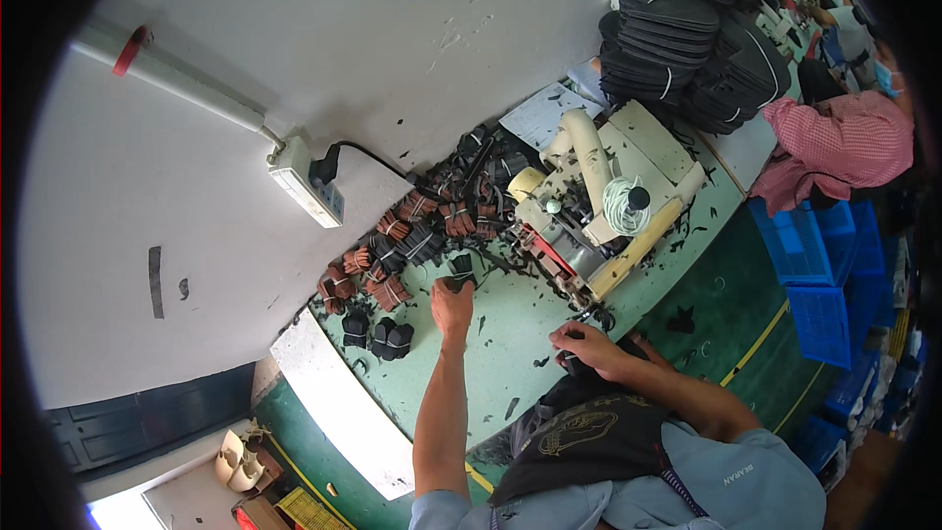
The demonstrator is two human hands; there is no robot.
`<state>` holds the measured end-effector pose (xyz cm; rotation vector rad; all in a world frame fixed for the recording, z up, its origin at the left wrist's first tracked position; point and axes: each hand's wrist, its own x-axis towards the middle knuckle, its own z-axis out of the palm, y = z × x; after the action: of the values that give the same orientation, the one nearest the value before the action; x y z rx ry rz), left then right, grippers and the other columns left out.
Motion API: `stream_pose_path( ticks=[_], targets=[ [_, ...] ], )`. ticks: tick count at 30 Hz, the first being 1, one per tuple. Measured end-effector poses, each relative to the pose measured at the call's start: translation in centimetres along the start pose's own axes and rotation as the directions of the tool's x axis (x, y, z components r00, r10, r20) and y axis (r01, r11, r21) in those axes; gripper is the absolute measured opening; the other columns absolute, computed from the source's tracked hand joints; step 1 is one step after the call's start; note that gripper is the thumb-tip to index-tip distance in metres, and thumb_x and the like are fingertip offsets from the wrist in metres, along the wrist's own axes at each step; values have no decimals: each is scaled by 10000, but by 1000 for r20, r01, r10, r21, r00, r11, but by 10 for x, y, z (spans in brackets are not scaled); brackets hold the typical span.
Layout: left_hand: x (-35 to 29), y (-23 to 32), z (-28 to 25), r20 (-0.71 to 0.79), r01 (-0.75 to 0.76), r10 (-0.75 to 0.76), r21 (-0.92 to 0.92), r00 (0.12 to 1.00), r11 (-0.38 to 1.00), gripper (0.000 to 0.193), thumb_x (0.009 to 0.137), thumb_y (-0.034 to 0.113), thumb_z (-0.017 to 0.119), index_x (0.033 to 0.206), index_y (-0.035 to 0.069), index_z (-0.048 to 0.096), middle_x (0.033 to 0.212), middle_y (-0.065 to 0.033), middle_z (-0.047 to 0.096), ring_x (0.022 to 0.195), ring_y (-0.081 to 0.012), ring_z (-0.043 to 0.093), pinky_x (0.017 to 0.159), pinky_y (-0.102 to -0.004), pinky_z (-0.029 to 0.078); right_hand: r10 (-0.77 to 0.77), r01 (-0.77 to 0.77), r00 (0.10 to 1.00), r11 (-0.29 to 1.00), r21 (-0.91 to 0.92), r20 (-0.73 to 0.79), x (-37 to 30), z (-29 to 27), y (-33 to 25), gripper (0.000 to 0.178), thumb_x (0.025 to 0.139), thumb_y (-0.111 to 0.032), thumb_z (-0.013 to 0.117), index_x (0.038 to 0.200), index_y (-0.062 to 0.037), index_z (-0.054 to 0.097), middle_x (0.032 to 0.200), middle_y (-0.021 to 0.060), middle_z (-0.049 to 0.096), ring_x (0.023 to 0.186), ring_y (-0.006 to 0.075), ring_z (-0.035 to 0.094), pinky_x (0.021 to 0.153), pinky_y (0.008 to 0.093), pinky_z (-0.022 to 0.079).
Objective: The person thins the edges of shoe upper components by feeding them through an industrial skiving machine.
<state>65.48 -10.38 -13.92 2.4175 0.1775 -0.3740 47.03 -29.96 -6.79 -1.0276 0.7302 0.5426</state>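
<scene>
Pieces of black material (462, 267) are sitting bundled in the grasp of the left hand (452, 308), over the green bench (515, 334). Brown bundles (391, 291) are lying to that hand's left and beyond it. The right hand (587, 345) is curling nearer the body, before a cream machine (638, 147); whether it is grasping anything, I cannot tell.

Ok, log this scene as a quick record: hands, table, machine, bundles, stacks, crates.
Left hand: at a black bundle, exact grip hidden
Right hand: fingers curled near the table's edge, contents unclear
Table: pale green, dark scraps scattered
Machine: cream
Brown bundles: beside the wall
Black stacks: beyond the machine
Crates: blue, right side
</scene>
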Motion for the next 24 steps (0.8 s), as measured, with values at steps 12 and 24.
stream_pose_path(
  ticks=[12, 24],
  targets=[
    [-55, 11, -39, 160, 64, 28, -541, 987, 839, 372, 881, 240, 626, 1148, -14, 575, 1027, -129, 627, 895, -227, 614, 730, -355, 497, -60, 36, 989, 984, 175, 135, 18, 24, -27, 408, 1010, -428, 399, 1064, -54, 552, 979, 67, 603, 873, 164, 600, 737, 296, 504],
    [-173, 39, -65, 286, 198, 87, -823, 954, 532, 740, 789, -28, 676, 1431, 24, 313, 1356, -157, 434, 1167, -242, 523, 979, -348, 452, -259, 310, 896, 946, -91, 361, 4, 57, -46, 270, 981, -172, 515, 1220, -49, 494, 1124, 34, 518, 1026, 102, 484, 911, 261, 393]
  ],
)
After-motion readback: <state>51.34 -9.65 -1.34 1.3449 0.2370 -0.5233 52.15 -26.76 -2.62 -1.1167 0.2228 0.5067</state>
